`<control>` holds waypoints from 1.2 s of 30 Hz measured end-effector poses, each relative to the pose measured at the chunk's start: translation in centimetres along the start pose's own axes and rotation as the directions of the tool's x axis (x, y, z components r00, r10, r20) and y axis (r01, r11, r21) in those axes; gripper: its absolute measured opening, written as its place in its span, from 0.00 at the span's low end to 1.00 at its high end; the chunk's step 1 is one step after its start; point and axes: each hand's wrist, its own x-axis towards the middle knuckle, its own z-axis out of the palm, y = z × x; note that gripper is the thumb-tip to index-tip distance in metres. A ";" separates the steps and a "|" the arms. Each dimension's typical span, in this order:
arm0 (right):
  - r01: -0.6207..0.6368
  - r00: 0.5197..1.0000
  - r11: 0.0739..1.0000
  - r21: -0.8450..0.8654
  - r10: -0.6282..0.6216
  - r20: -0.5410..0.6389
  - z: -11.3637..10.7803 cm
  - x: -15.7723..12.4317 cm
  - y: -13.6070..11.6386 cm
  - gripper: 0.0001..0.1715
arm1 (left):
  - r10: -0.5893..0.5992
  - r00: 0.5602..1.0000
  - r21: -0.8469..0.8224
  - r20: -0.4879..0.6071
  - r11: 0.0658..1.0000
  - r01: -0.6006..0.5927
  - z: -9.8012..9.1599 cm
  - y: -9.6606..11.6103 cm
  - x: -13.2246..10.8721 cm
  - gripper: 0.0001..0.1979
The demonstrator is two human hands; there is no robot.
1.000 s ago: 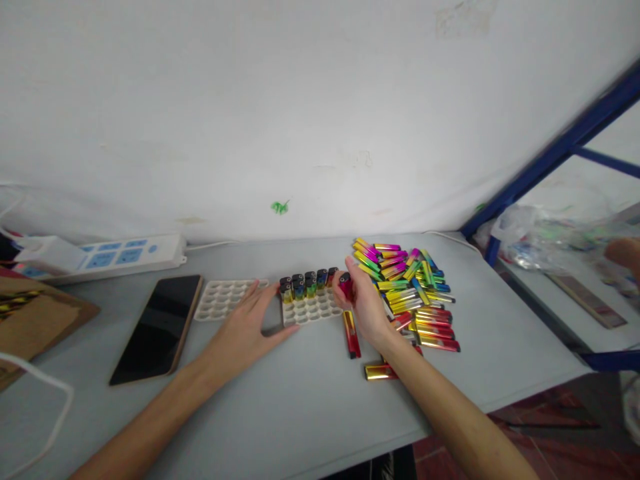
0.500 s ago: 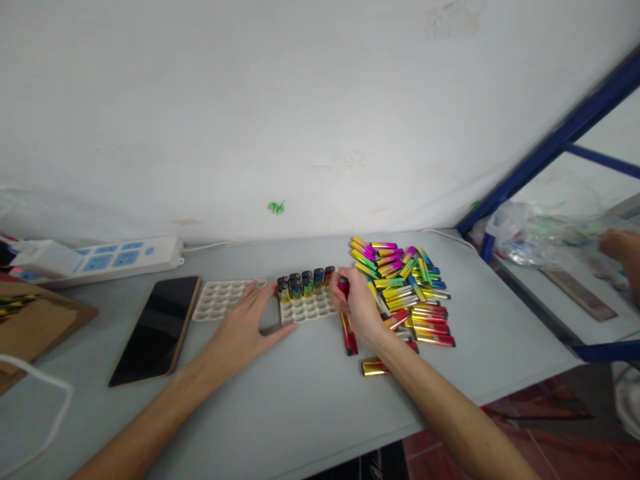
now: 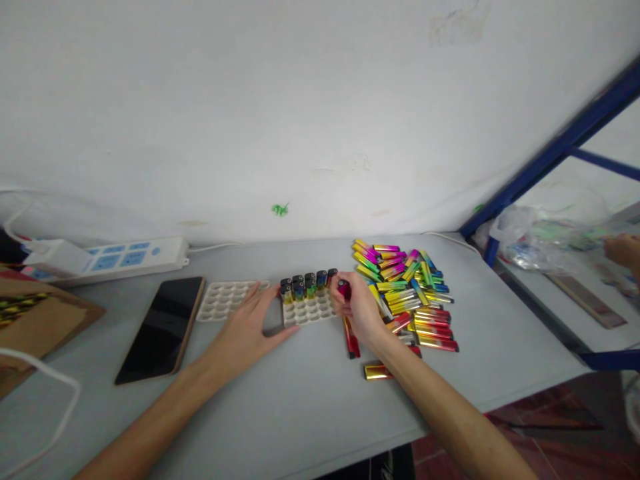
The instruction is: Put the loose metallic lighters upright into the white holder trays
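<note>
Taking the partly filled tray [image 3: 311,312] as the landmark, a power strip [image 3: 143,258] lies far to its left and toward the wall [image 3: 320,133], probably kept there to leave working room in front. A dark-screened tablet [image 3: 160,330] lies flat on the desk [image 3: 280,413], also left of that tray but nearer to it, and a second tray [image 3: 213,301] with rows of cups sits between the two, perhaps within easy reach on purpose. The left hand [image 3: 247,319] is at the landmark's left edge, thumb and fingers spread apart toward its near and far corners; this seems meant to steady it. Standing lighters [image 3: 311,285] fill the landmark's far row and part of the next, black tops up, the cups apparently keeping them upright. The right hand [image 3: 361,307] is at the landmark's right end, its grip clamped on a red lighter [image 3: 344,287] with the top showing, likely to keep it upright; whether its base touches a cup is hidden. Just right of the landmark, loose lighters [image 3: 400,287] lie heaped on their sides, presumably put there to suit that hand.
</note>
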 end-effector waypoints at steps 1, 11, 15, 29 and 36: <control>-0.011 1.000 1.000 0.017 0.011 0.015 -0.1 0.0 -0.1 0.34 | -0.002 1.000 0.000 0.001 1.000 0.002 0.0 0.0 0.0 0.39; 0.313 0.949 0.918 -0.245 -0.295 0.111 -1.9 -0.4 -1.8 0.26 | -0.008 1.000 -0.014 0.014 1.000 0.009 0.1 -0.2 0.1 0.40; 0.413 0.908 0.785 -0.462 -0.396 0.139 -2.1 -0.8 -2.1 0.17 | -0.008 1.000 -0.025 0.008 1.000 0.009 0.0 -0.2 0.0 0.39; 0.364 0.891 0.527 -0.768 -0.436 0.123 -2.0 -0.1 0.5 0.10 | -0.001 1.000 -0.005 0.009 1.000 0.001 0.0 -0.2 -0.1 0.40; 0.224 0.921 0.198 -0.954 -0.363 0.141 -1.2 -0.4 -0.4 0.13 | 0.037 0.999 0.009 -0.011 0.999 -0.036 0.2 -0.3 0.0 0.40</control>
